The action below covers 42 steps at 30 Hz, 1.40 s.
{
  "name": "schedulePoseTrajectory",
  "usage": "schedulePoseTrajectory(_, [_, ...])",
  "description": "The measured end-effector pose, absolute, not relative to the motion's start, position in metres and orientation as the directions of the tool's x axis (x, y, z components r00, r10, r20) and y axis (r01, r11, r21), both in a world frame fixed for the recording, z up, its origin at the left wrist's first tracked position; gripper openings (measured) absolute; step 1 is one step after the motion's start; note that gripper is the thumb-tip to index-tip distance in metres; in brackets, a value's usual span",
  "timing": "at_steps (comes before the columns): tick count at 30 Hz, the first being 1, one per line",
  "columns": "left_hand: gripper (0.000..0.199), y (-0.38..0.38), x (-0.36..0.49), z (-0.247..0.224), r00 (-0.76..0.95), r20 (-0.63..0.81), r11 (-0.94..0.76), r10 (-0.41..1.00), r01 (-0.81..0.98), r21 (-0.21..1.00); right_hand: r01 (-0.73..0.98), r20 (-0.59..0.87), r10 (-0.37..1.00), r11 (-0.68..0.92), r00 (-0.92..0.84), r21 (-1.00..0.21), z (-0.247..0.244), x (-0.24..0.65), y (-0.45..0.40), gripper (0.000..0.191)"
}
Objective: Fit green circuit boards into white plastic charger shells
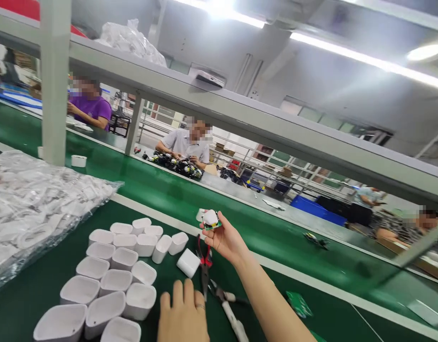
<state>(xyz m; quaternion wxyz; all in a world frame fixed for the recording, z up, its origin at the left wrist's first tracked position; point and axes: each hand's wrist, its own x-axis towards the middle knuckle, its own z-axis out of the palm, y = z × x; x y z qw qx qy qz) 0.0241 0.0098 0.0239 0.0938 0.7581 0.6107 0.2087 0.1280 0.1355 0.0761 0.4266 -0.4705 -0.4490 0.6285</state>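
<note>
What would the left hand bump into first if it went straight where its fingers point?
Probably the white cup just ahead of the left hand, though depth is hard to judge.

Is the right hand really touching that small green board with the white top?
Touching. The head view shows the right hand holding the small green board at its edge, with no gap between.

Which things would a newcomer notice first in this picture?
Probably the white cups, grouped on the dark green table at lower left. Next, the right hand near the centre, holding a small green circuit board with a white piece on it. The bag of white parts, far left, also stands out.
</note>
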Motion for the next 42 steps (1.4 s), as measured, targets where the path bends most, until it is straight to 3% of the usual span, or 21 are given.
schedulePoseTrajectory(5, [0.030, 0.007, 0.016, 0.026, 0.212, 0.141, -0.246, 0.967, 0.919, 0.309, -0.354, -0.197, 0.973, -0.226, -0.117, -0.907, 0.070, 0.160, 0.048, 0.024])
schedulePoseTrajectory(9, [0.033, 0.008, 0.013, 0.023, 0.255, 0.057, -0.258, 0.965, 0.898, 0.357, -0.451, -0.209, 0.975, -0.222, -0.080, -0.864, 0.054, 0.175, 0.003, 0.024])
schedulePoseTrajectory(13, [0.048, 0.013, 0.005, 0.022, 0.341, -0.087, -0.273, 0.936, 0.860, 0.430, -0.496, -0.187, 0.982, -0.180, -0.036, -0.850, 0.041, 0.187, -0.018, 0.024])
schedulePoseTrajectory(17, [0.032, 0.024, -0.004, 0.023, 0.362, -0.160, -0.256, 0.918, 0.852, 0.457, -0.558, -0.169, 0.986, -0.141, 0.000, -0.818, 0.033, 0.193, -0.021, 0.026])
schedulePoseTrajectory(22, [0.035, 0.025, -0.016, 0.036, 0.390, -0.176, -0.272, 0.904, 0.842, 0.466, -0.607, -0.168, 0.985, -0.152, -0.031, -0.780, 0.027, 0.190, -0.021, 0.036])
schedulePoseTrajectory(26, [0.054, 0.013, -0.026, 0.044, 0.555, -0.235, -0.397, 0.798, 0.777, 0.488, -0.558, -0.181, 0.983, -0.168, -0.032, -0.813, 0.024, 0.187, -0.025, 0.030])
schedulePoseTrajectory(30, [0.058, 0.010, -0.027, 0.042, 0.649, -0.199, -0.536, 0.734, 0.734, 0.417, -0.495, -0.116, 0.991, -0.136, -0.072, -0.858, 0.030, 0.188, -0.032, 0.028])
schedulePoseTrajectory(34, [0.047, 0.016, -0.019, 0.040, 0.490, 0.000, -0.476, 0.871, 0.845, 0.245, -0.423, -0.082, 0.983, -0.145, -0.163, -0.895, 0.038, 0.189, -0.037, 0.041])
schedulePoseTrajectory(36, [0.045, 0.016, -0.013, 0.042, 0.391, 0.173, -0.427, 0.904, 0.850, 0.308, -0.404, -0.085, 0.978, -0.158, -0.193, -0.901, 0.041, 0.189, -0.039, 0.047])
schedulePoseTrajectory(38, [0.043, 0.014, -0.007, 0.042, 0.370, 0.270, -0.458, 0.889, 0.742, 0.489, -0.387, -0.098, 0.971, -0.177, -0.216, -0.905, 0.041, 0.188, -0.039, 0.050])
schedulePoseTrajectory(42, [0.041, 0.004, 0.006, 0.035, 0.512, 0.188, -0.411, 0.838, 0.366, 0.835, -0.325, -0.053, 0.985, -0.106, -0.167, -0.940, 0.037, 0.188, -0.037, 0.052])
